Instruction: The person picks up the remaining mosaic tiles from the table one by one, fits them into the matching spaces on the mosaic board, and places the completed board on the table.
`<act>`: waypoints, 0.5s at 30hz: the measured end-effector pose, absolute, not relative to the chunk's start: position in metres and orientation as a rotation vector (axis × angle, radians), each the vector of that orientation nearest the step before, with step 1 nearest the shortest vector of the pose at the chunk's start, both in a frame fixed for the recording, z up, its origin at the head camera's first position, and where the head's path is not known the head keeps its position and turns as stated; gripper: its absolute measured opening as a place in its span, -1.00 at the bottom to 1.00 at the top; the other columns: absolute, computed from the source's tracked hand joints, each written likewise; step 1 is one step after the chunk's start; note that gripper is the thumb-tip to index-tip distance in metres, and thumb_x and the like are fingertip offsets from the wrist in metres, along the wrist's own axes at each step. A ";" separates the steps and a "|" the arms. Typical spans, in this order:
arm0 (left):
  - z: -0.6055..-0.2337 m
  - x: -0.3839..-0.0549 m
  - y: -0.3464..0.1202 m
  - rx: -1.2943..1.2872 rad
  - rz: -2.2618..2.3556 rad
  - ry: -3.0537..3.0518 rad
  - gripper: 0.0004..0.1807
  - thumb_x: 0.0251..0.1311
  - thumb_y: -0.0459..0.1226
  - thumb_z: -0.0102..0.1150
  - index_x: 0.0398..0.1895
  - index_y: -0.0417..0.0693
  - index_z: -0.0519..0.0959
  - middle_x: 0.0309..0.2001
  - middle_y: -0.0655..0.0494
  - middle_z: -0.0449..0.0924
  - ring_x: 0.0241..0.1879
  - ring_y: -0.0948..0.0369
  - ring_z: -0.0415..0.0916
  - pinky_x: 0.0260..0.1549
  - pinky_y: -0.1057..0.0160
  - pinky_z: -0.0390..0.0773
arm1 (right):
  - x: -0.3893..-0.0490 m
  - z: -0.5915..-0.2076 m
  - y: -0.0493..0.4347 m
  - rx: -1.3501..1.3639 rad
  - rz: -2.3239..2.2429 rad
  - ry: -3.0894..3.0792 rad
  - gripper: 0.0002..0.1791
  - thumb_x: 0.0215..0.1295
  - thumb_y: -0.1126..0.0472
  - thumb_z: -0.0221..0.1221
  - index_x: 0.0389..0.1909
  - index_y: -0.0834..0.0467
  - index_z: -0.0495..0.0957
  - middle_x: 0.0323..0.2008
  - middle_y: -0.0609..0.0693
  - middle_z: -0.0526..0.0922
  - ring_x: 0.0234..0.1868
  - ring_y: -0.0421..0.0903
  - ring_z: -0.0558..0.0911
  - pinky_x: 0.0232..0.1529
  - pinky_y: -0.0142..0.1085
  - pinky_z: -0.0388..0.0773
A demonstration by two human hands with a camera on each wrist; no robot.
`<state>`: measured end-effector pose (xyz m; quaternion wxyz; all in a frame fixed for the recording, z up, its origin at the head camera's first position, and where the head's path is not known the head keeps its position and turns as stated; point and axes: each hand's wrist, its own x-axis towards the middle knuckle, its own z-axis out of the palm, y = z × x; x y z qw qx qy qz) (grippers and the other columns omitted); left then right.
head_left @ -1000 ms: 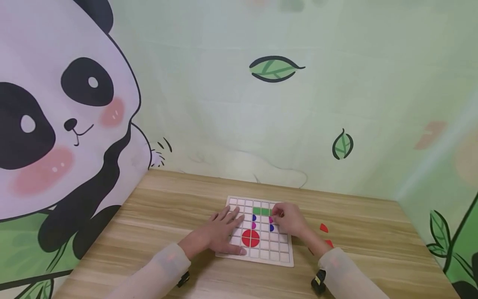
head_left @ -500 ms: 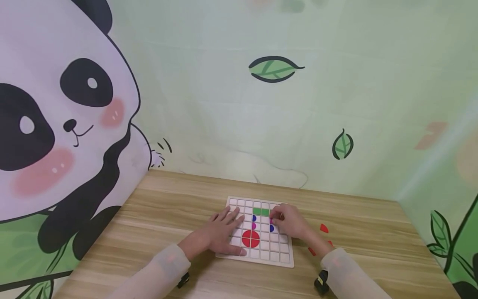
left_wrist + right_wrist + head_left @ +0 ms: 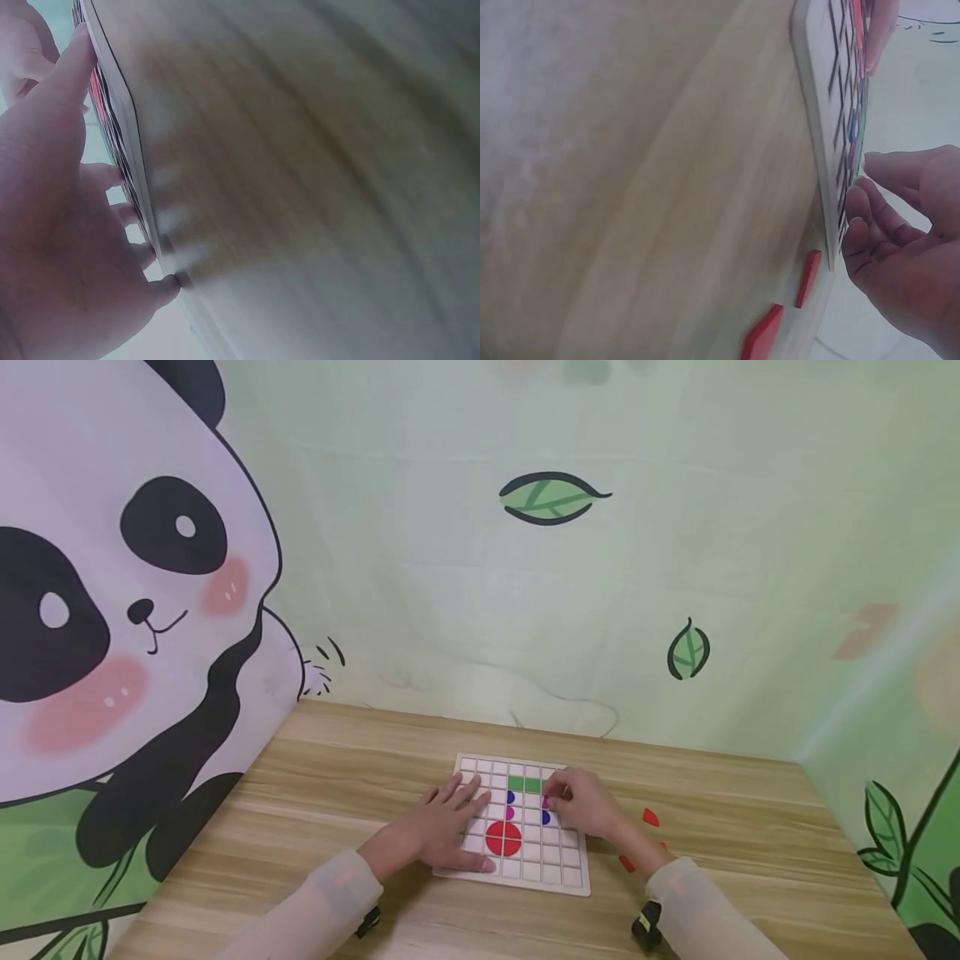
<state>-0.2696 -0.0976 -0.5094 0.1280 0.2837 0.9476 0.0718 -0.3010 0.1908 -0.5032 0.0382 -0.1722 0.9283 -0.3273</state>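
Note:
A white gridded puzzle board (image 3: 551,875) lies on the table. My left hand (image 3: 448,831) rests on its left part with fingers spread; the left wrist view shows the fingertips along the board's rim (image 3: 135,142). At the upper right of the grid, the thumb and index finger of my right hand (image 3: 581,800) pinch a small magenta puzzle piece (image 3: 546,802), mostly hidden by the fingers. A green strip (image 3: 525,785) lies just left of those fingertips, and a blue piece (image 3: 546,818) just below. Another blue piece (image 3: 511,797), another magenta piece (image 3: 510,812) and a red circle (image 3: 495,832) fill nearby cells.
Right of the board are loose red pieces (image 3: 651,817), one partly covered by the right forearm; the right wrist view has a red piece (image 3: 808,277) near the board's corner. Behind the wooden table (image 3: 360,743) stands a wall with a panda print (image 3: 247,543).
My right forearm has shifted slightly right, uncovering more of a red piece beside it. The right fingertips stay at the magenta piece, and the left hand has kept its place.

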 end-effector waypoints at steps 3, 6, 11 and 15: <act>-0.509 -0.270 -0.098 0.832 0.205 2.757 0.26 0.12 0.58 0.10 0.76 0.16 0.00 0.75 0.05 -0.23 0.71 -0.11 -0.36 0.58 -0.29 -0.07 | -0.301 -0.502 0.192 -0.504 -1.004 2.854 -0.90 0.40 0.35 0.35 -0.20 0.08 0.73 -0.28 -0.12 0.61 -0.22 -0.11 0.55 -0.12 -0.21 0.58; -0.508 -0.270 -0.098 0.836 0.198 2.759 0.26 0.13 0.58 0.09 0.76 0.16 0.00 0.75 0.05 -0.23 0.71 -0.11 -0.35 0.58 -0.29 -0.06 | -0.300 -0.500 0.194 -0.495 -0.998 2.853 -0.91 0.41 0.34 0.35 -0.23 0.07 0.73 -0.30 -0.11 0.61 -0.23 -0.10 0.55 -0.13 -0.21 0.58; -0.508 -0.269 -0.099 0.844 0.198 2.755 0.26 0.13 0.59 0.08 0.76 0.15 -0.01 0.75 0.04 -0.23 0.70 -0.11 -0.35 0.57 -0.29 -0.05 | -0.299 -0.501 0.195 -0.513 -0.981 2.855 -0.90 0.40 0.35 0.34 -0.23 0.07 0.73 -0.30 -0.12 0.60 -0.23 -0.11 0.54 -0.13 -0.22 0.56; -0.509 -0.268 -0.099 0.850 0.202 2.751 0.26 0.14 0.58 0.08 0.76 0.15 0.00 0.75 0.03 -0.23 0.70 -0.12 -0.35 0.57 -0.30 -0.05 | -0.299 -0.504 0.194 -0.521 -0.987 2.854 -0.89 0.39 0.36 0.35 -0.26 0.08 0.71 -0.30 -0.11 0.59 -0.22 -0.11 0.53 -0.13 -0.21 0.55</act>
